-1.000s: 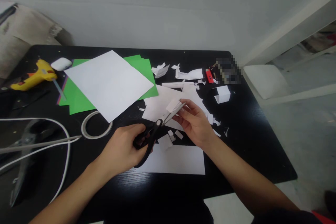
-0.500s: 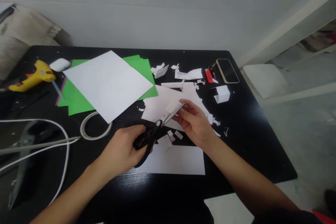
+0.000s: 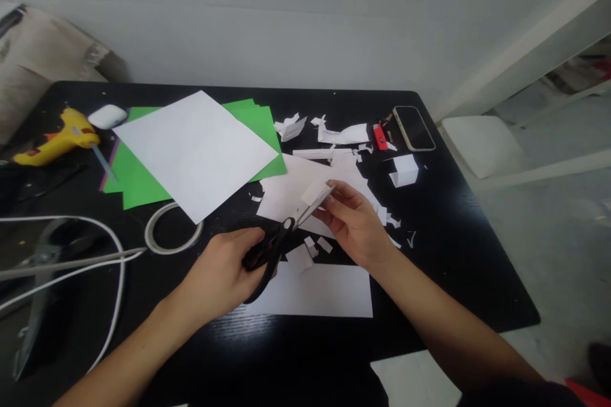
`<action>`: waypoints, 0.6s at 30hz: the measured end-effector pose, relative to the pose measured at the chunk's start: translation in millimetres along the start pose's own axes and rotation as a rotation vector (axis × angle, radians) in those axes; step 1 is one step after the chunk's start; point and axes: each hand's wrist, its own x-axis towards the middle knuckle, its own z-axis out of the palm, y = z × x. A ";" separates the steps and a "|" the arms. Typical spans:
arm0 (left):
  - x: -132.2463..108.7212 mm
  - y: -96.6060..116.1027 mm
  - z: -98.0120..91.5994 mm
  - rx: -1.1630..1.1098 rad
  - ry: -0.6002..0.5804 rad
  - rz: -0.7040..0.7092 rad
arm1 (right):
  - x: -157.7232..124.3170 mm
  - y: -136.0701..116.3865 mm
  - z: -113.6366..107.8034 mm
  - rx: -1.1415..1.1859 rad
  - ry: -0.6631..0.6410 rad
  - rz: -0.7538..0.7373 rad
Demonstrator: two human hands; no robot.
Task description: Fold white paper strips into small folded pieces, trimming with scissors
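My left hand (image 3: 233, 267) is closed around the black handles of a pair of scissors (image 3: 289, 224), whose blades point up and to the right. Pinched in the fingers of my right hand (image 3: 356, 222) is a small white paper piece (image 3: 315, 193). The scissor blades lie along this piece, close to my right fingertips. Beneath both hands are cut white paper sheets (image 3: 279, 187) and several small scraps (image 3: 325, 245). A white rectangular sheet (image 3: 329, 292) lies nearer to me, partly under the scissors.
At left lie a yellow glue gun (image 3: 57, 140), a white mouse-shaped object (image 3: 107, 116), a tape roll (image 3: 151, 238) and a white cable (image 3: 121, 280). Green sheets (image 3: 138, 194) sit under a white square sheet (image 3: 195, 152). A phone (image 3: 414, 128), red lighter (image 3: 380, 137) and folded paper (image 3: 405, 171) are at right.
Hardly anything differs. Both hands, the scissors and the paper piece keep nearly the same place; the view has shifted very slightly.
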 end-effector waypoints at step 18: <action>-0.1 -1.6 2.7 0.015 0.014 0.007 | -0.1 0.7 -0.8 -0.004 0.013 -0.004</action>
